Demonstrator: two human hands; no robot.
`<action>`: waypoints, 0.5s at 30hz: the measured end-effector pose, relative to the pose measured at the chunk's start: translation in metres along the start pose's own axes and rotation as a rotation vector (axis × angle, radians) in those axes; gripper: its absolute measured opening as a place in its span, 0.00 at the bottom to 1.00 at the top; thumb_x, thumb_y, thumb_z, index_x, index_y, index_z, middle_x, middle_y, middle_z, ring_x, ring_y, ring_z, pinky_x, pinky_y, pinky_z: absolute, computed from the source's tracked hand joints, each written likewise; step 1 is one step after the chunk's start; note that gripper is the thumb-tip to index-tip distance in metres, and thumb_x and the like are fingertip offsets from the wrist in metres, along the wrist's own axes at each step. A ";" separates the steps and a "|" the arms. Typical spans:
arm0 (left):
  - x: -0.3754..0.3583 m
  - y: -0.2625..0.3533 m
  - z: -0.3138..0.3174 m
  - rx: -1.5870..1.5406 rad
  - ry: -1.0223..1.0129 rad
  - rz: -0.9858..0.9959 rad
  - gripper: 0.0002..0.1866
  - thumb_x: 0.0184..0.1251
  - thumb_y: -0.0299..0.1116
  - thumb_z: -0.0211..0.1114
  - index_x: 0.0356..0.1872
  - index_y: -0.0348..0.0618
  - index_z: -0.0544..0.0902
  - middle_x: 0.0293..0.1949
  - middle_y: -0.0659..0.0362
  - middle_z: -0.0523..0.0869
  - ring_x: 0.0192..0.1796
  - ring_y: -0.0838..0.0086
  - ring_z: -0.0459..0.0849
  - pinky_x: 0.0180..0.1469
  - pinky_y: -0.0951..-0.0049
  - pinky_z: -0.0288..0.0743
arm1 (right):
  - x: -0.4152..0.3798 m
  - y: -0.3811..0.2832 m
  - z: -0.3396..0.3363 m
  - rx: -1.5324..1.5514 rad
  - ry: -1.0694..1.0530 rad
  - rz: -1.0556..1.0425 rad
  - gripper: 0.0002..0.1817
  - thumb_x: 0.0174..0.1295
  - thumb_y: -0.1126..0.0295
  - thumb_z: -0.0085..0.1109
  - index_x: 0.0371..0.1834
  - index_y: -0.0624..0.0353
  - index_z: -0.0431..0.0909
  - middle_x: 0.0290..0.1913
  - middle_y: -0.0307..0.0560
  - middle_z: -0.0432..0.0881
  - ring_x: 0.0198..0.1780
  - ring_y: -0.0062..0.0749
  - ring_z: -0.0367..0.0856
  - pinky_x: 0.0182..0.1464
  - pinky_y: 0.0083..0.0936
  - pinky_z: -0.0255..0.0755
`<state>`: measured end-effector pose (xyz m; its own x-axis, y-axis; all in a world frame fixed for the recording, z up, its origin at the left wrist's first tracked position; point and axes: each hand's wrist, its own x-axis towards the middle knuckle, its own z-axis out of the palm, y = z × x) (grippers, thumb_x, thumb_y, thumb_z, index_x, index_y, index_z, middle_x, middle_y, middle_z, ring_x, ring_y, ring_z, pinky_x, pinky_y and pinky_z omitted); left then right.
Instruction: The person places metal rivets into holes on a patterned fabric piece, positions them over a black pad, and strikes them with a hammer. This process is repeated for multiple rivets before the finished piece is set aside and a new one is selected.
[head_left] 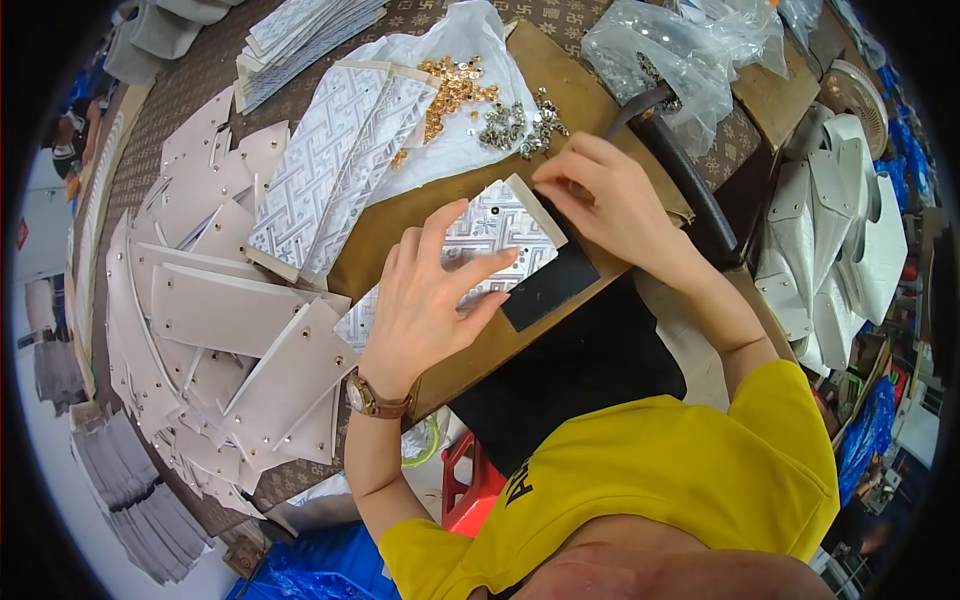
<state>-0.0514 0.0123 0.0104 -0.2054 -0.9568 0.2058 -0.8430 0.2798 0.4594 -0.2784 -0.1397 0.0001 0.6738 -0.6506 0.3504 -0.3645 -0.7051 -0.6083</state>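
My left hand [430, 290], with a watch on its wrist, lies with fingers apart over a white-and-grey patterned panel [532, 240]. The fingers press the panel down on a black pad [555, 292]. A small dark stud or hole shows near the panel's top end, and a beige strip edges that end. My right hand [605, 200] is beside the panel's far corner, thumb and fingers pinched together. What they hold, if anything, is hidden. Gold studs [455, 90] and silver studs [510, 128] lie in heaps just beyond, on white plastic [490, 55].
More patterned panels [320, 170] lie left of the studs. Beige pieces with metal studs [235, 310] pile up at the left. A dark bar [690, 185] and a clear plastic bag [690, 60] are at the right. White pieces [825, 230] are stacked beyond, and a red stool [470, 490] stands below.
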 end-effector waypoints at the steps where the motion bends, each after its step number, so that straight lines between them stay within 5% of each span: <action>1: 0.000 0.000 0.001 0.003 0.006 -0.002 0.23 0.60 0.40 0.81 0.59 0.68 0.91 0.73 0.52 0.74 0.60 0.53 0.80 0.60 0.55 0.76 | 0.006 0.005 0.003 -0.001 0.000 -0.006 0.05 0.68 0.77 0.70 0.46 0.59 0.87 0.37 0.43 0.81 0.38 0.34 0.85 0.40 0.29 0.78; 4: -0.001 -0.002 0.002 -0.009 0.012 0.006 0.23 0.60 0.39 0.81 0.59 0.68 0.91 0.74 0.52 0.74 0.61 0.53 0.79 0.61 0.55 0.76 | 0.021 0.020 0.018 -0.218 0.128 -0.128 0.04 0.67 0.79 0.70 0.42 0.59 0.86 0.37 0.44 0.79 0.41 0.39 0.86 0.42 0.33 0.79; 9: -0.002 -0.001 0.002 -0.019 0.016 -0.003 0.23 0.60 0.39 0.81 0.58 0.67 0.91 0.74 0.52 0.73 0.61 0.53 0.79 0.61 0.54 0.76 | 0.023 0.018 0.015 -0.175 0.037 -0.090 0.05 0.64 0.78 0.72 0.40 0.59 0.85 0.39 0.45 0.82 0.44 0.43 0.85 0.44 0.36 0.79; 12: -0.001 0.002 0.000 -0.019 -0.003 -0.048 0.24 0.57 0.38 0.83 0.57 0.66 0.93 0.73 0.53 0.75 0.66 0.51 0.80 0.66 0.53 0.78 | 0.009 -0.004 0.001 0.248 -0.079 -0.080 0.07 0.62 0.78 0.73 0.40 0.60 0.84 0.43 0.44 0.84 0.45 0.45 0.84 0.46 0.38 0.79; 15: -0.002 0.002 0.002 -0.019 0.001 -0.047 0.23 0.57 0.38 0.83 0.57 0.66 0.93 0.73 0.53 0.75 0.67 0.52 0.80 0.67 0.53 0.78 | -0.003 -0.006 0.001 0.228 -0.141 -0.182 0.09 0.60 0.78 0.74 0.41 0.59 0.84 0.44 0.42 0.86 0.47 0.43 0.84 0.48 0.38 0.79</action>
<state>-0.0534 0.0141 0.0096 -0.1647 -0.9689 0.1846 -0.8423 0.2356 0.4849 -0.2772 -0.1330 0.0023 0.8026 -0.4632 0.3758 -0.0875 -0.7146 -0.6941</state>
